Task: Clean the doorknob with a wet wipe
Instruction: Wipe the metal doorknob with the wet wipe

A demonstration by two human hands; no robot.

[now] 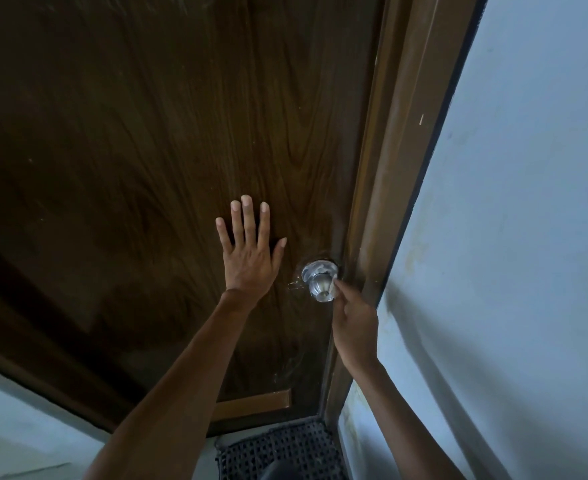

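Dark brown wood grain is filling most of the view: a tall wooden door (181, 133) is standing shut against a lighter brown door frame (400, 150), with a pale blue painted wall (528, 202) running along its right side. Low on the door, close to the frame, a round silver metal doorknob (320, 280) is projecting from its circular silver base plate, which is lying flat on the wood.

The person's left hand (247, 251) is pressing flat against the door panel, just to the left of the knob and not touching it. Its fingers are pointing upward and spreading apart, with the thumb angling out toward the knob; nothing is held in it.

The right hand (353, 322) is reaching in from below and to the right, with the bare forearm stretching up along the frame. Its fingertips (337, 284) are gathering together against the right side of the knob, touching the neck between the ball and the base plate. The remaining fingers are curling in under the palm. Whether a wipe is sitting between those fingertips and the metal cannot be told, since the spot is small and the light is dim.

At the bottom, a dark woven doormat (282, 448) is lying on the floor at the foot of the door. A lighter wooden strip (254, 403) is sitting near the door's lower edge.
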